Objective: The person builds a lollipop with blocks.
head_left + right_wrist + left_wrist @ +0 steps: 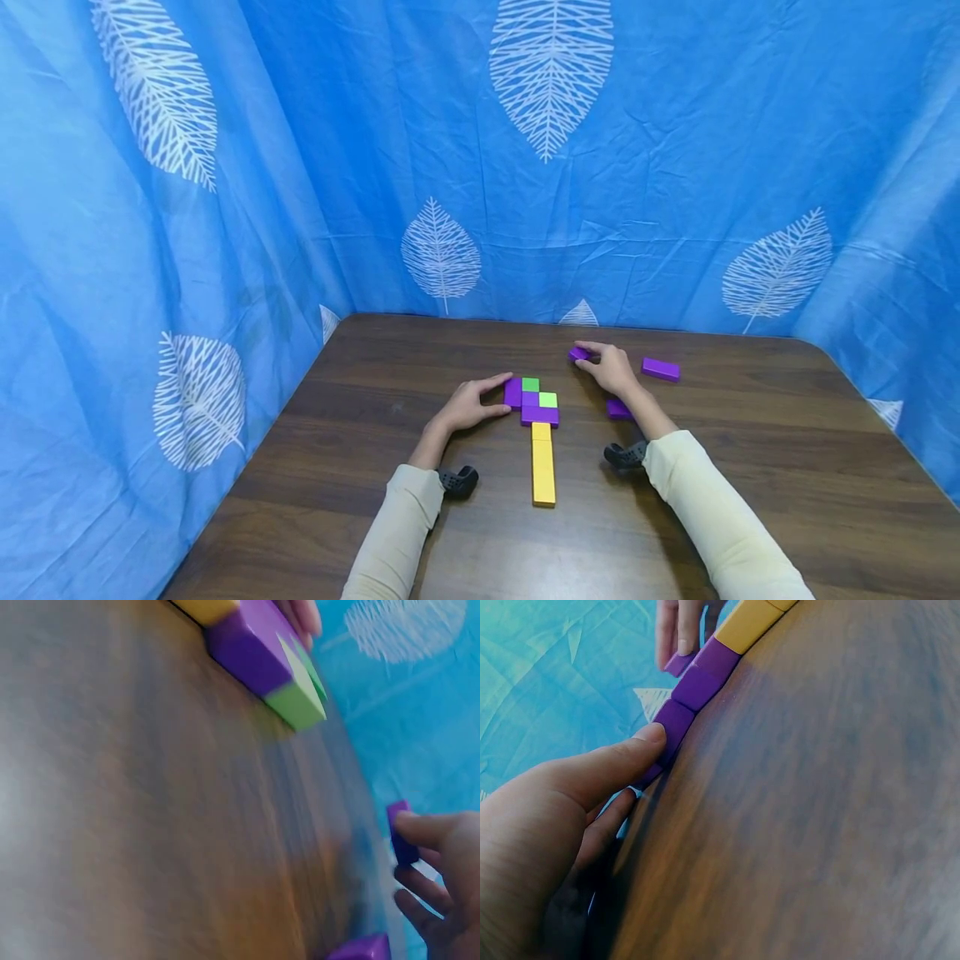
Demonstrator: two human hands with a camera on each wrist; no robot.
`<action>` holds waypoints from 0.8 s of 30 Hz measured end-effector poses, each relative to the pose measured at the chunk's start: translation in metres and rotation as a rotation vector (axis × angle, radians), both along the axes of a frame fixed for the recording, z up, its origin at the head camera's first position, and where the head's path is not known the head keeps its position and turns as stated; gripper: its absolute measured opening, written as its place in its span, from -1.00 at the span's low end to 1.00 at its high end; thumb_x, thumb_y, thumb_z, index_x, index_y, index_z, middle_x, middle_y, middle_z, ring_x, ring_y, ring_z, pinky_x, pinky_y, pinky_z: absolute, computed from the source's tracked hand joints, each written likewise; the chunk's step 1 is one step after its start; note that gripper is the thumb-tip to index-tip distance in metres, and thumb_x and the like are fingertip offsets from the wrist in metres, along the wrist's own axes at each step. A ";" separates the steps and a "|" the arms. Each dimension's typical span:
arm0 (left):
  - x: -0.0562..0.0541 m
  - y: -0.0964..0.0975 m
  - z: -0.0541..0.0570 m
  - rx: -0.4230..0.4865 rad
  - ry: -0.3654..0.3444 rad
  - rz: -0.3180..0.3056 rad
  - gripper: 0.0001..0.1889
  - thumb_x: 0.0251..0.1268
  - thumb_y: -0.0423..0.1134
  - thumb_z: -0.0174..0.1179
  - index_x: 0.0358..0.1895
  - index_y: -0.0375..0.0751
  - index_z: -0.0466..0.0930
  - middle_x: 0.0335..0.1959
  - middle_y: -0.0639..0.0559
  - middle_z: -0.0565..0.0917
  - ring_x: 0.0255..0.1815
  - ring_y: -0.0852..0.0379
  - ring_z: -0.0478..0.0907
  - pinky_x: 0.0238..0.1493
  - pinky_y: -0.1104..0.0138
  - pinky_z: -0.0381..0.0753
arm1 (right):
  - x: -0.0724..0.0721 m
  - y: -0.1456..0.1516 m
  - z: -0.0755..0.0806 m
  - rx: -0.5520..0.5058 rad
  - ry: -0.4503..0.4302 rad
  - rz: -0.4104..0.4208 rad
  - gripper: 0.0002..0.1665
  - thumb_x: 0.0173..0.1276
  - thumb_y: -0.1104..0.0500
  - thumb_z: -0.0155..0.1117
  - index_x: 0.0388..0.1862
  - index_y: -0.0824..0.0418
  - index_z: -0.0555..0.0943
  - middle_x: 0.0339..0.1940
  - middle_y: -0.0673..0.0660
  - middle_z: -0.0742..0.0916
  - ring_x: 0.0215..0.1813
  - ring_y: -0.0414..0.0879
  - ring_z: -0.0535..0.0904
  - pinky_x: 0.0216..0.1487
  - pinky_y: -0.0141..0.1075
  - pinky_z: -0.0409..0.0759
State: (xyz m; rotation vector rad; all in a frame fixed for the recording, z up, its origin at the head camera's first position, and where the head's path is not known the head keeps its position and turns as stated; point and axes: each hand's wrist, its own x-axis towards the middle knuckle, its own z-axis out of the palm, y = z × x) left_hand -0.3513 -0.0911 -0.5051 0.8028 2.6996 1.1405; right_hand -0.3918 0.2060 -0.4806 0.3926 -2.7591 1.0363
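On the brown table, colored blocks lie joined in a figure. A long yellow block and a short yellow one run up to a purple crosswise block. Beyond that sit a small purple block, a light green block and a green block. My left hand holds the upright purple block at the figure's left edge between thumb and finger. Farther back and to the right, my right hand pinches another purple block, apart from the figure.
One loose purple block lies right of my right hand. Another purple block is partly hidden by my right forearm. A blue curtain with white leaf prints hangs behind the table and along its sides.
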 end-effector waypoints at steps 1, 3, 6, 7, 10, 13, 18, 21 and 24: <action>0.000 0.000 0.000 -0.001 0.000 0.000 -0.34 0.19 0.05 0.20 0.37 0.09 0.24 0.33 0.08 0.31 0.35 0.09 0.19 0.30 0.16 0.20 | 0.002 -0.003 0.000 -0.001 -0.001 0.035 -0.53 0.25 0.20 0.28 0.14 0.29 0.53 0.06 0.36 0.59 0.04 0.23 0.53 0.04 0.05 0.46; 0.000 0.000 0.001 -0.002 -0.001 0.000 -0.35 0.19 0.05 0.20 0.37 0.09 0.25 0.33 0.08 0.31 0.35 0.09 0.19 0.30 0.17 0.20 | 0.007 -0.010 0.001 0.006 -0.009 0.097 -0.55 0.24 0.21 0.28 0.13 0.27 0.54 0.05 0.33 0.60 0.04 0.20 0.54 0.05 0.03 0.47; 0.000 0.000 0.001 -0.001 -0.003 -0.001 -0.35 0.20 0.05 0.19 0.37 0.08 0.24 0.33 0.07 0.31 0.35 0.08 0.19 0.30 0.15 0.20 | 0.015 -0.017 0.001 0.033 -0.032 0.177 -0.56 0.26 0.22 0.26 0.13 0.23 0.55 0.07 0.29 0.61 0.12 0.19 0.48 0.11 0.05 0.42; 0.000 0.000 0.001 0.002 -0.004 -0.003 -0.35 0.20 0.05 0.19 0.37 0.08 0.24 0.33 0.07 0.31 0.35 0.07 0.20 0.30 0.15 0.20 | 0.017 -0.019 0.002 0.044 -0.036 0.198 -0.57 0.26 0.22 0.26 0.13 0.22 0.55 0.07 0.28 0.61 0.14 0.19 0.46 0.13 0.05 0.40; 0.000 -0.001 0.000 0.006 -0.002 -0.006 -0.35 0.20 0.05 0.19 0.37 0.07 0.24 0.33 0.06 0.31 0.35 0.06 0.20 0.30 0.13 0.21 | 0.023 -0.024 0.002 0.089 -0.047 0.254 -0.57 0.27 0.22 0.25 0.14 0.20 0.55 0.08 0.26 0.61 0.17 0.21 0.43 0.16 0.07 0.35; 0.000 -0.001 0.000 0.009 0.002 -0.008 -0.34 0.20 0.05 0.19 0.37 0.07 0.24 0.33 0.06 0.31 0.34 0.06 0.20 0.29 0.14 0.22 | 0.028 -0.027 0.002 0.114 -0.070 0.277 -0.58 0.28 0.23 0.23 0.15 0.17 0.55 0.09 0.24 0.61 0.18 0.19 0.43 0.17 0.07 0.35; 0.000 -0.001 -0.002 0.009 0.003 -0.009 -0.34 0.19 0.07 0.19 0.37 0.08 0.24 0.33 0.06 0.32 0.34 0.07 0.21 0.29 0.15 0.23 | 0.031 -0.027 -0.002 0.125 -0.080 0.279 -0.55 0.28 0.25 0.23 0.17 0.15 0.53 0.12 0.21 0.59 0.19 0.15 0.43 0.17 0.03 0.38; -0.001 -0.001 -0.002 0.004 0.000 -0.006 -0.34 0.19 0.08 0.19 0.37 0.10 0.24 0.33 0.08 0.32 0.34 0.09 0.21 0.29 0.17 0.22 | 0.031 -0.026 -0.004 0.094 -0.060 0.277 -0.53 0.27 0.24 0.24 0.18 0.18 0.52 0.12 0.23 0.59 0.19 0.16 0.43 0.16 0.03 0.38; -0.001 0.000 -0.002 0.008 0.000 -0.009 -0.34 0.20 0.06 0.19 0.37 0.09 0.24 0.33 0.07 0.31 0.34 0.09 0.20 0.29 0.16 0.22 | 0.032 -0.024 -0.005 0.041 -0.037 0.249 -0.55 0.26 0.22 0.26 0.15 0.22 0.54 0.09 0.24 0.61 0.17 0.16 0.45 0.15 0.04 0.40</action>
